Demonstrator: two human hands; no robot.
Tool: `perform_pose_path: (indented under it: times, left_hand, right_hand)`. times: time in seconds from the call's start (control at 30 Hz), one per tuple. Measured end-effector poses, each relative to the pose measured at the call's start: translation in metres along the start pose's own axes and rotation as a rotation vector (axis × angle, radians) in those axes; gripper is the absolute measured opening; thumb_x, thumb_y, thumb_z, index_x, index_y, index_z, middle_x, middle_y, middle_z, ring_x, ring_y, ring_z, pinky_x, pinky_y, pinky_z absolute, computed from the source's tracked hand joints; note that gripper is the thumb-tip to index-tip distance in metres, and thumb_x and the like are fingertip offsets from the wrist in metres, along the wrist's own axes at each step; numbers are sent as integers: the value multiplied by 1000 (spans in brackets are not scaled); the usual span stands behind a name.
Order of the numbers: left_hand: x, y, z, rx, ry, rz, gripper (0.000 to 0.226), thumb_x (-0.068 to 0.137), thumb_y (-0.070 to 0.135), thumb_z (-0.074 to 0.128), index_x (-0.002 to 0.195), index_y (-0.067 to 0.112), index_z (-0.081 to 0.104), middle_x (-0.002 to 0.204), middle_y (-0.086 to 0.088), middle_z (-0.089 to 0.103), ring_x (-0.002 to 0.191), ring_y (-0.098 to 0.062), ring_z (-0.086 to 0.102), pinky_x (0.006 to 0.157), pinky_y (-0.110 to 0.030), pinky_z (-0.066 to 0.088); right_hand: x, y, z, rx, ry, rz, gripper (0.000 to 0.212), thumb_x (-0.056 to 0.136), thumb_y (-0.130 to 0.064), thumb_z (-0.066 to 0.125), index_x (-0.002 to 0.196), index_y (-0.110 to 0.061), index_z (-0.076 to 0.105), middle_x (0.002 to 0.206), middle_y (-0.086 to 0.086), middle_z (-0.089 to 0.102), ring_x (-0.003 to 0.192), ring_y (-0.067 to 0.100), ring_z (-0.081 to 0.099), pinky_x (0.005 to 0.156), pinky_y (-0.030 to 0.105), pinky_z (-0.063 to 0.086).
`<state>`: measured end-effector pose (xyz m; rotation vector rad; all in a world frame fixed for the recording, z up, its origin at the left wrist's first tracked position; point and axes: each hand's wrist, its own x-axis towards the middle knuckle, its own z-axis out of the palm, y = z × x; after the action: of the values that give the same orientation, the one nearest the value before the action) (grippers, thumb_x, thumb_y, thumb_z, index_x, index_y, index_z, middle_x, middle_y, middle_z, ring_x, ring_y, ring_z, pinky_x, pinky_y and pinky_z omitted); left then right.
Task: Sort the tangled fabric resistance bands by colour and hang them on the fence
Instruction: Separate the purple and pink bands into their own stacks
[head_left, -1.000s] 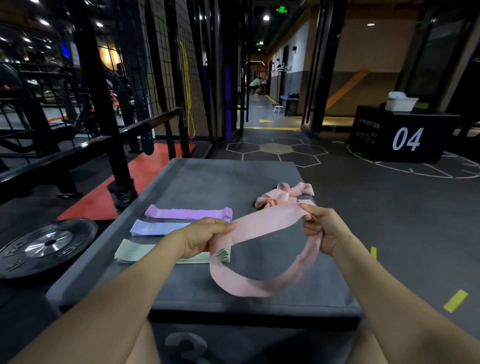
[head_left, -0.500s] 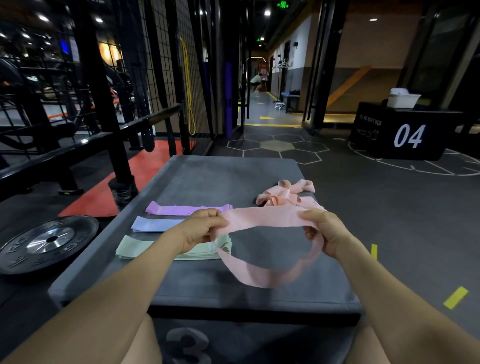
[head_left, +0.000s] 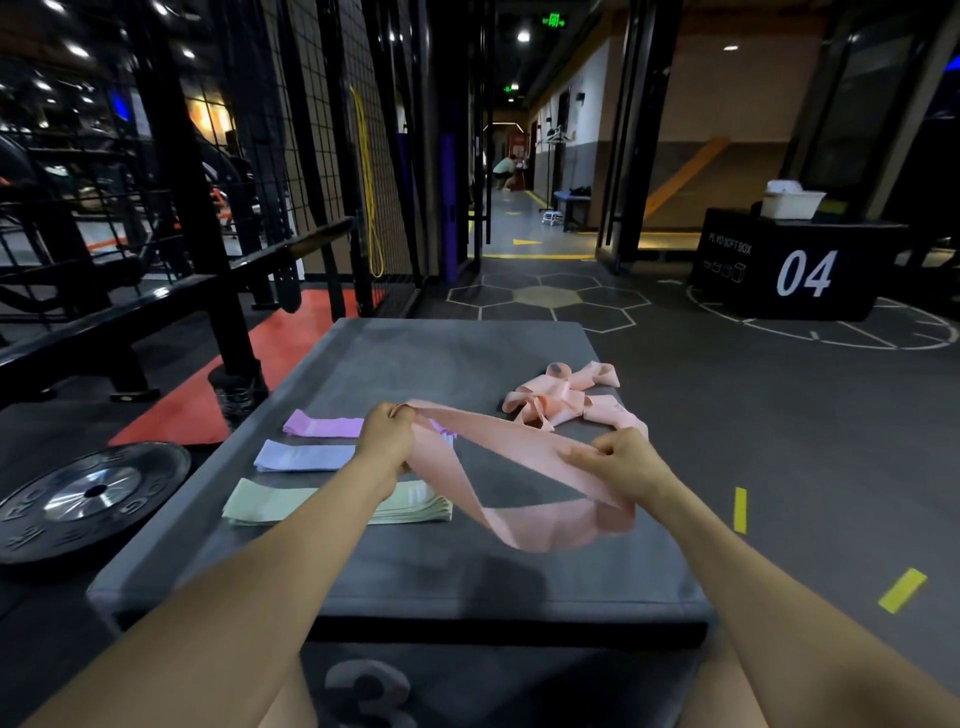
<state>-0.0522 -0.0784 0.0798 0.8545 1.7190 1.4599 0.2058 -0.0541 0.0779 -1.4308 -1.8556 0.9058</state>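
A pink fabric band (head_left: 498, 457) stretches in a twisted loop between my two hands above the grey plyo box (head_left: 415, 587). My left hand (head_left: 387, 439) grips one end of it; my right hand (head_left: 621, 460) pinches the other. Behind my right hand lies a tangled heap of pink bands (head_left: 563, 397). Flat on the box's left side lie a purple band (head_left: 322, 426), a lilac-blue band (head_left: 304, 457) and a stack of pale green bands (head_left: 275, 501), partly hidden by my left forearm. The black mesh fence (head_left: 322, 145) stands at the back left.
A black weight plate (head_left: 88, 493) lies on the floor left of the box. A black rack rail (head_left: 156, 296) runs along the left. A yellow loop (head_left: 366, 182) hangs on the fence. A black box marked 04 (head_left: 789, 265) stands back right.
My left hand has risen and moved away from me, lifting its end of the pink band. My right hand has dropped lower, so the loop now slants and twists.
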Motion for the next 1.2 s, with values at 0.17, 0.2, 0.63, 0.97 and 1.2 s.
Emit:
perform_pose_path:
  times: [0.17,0.2,0.63,0.97,1.2]
  left_hand:
    - [3,-1,-1,-217,85,-83,19,96,12,34,109,13,47,104,-11,53,79,-23,53,55,-30,46]
    - [4,-3,-1,-235,103,-92,21,97,12,34,112,12,48,104,-11,54,79,-23,53,54,-31,45]
    - [9,-18,-27,-364,235,-173,32,96,8,35,126,6,46,115,-13,53,93,-29,52,67,-40,51]
    - [-6,-40,-41,330,172,-14,7,93,5,43,98,11,42,100,-12,52,66,-32,56,64,-42,57]
    - [-7,-52,-39,208,38,-70,36,90,-6,26,95,13,55,100,-15,51,57,-24,48,41,-22,46]
  right_hand:
    - [-8,4,4,-5,-349,69,25,76,-18,77,60,-16,58,59,-2,52,54,12,49,51,21,41]
    - [-8,5,5,-1,-389,79,16,76,-14,75,66,-13,63,63,0,56,53,12,53,53,22,45]
    - [-10,22,11,-63,-89,172,28,82,-13,69,64,-13,47,59,-1,43,52,14,36,47,22,29]
    - [-2,31,13,-144,208,318,16,92,-14,50,81,-3,52,61,11,64,48,22,57,55,30,52]
    - [-9,41,15,227,147,392,22,83,0,66,75,-7,47,63,16,59,47,19,56,41,21,49]
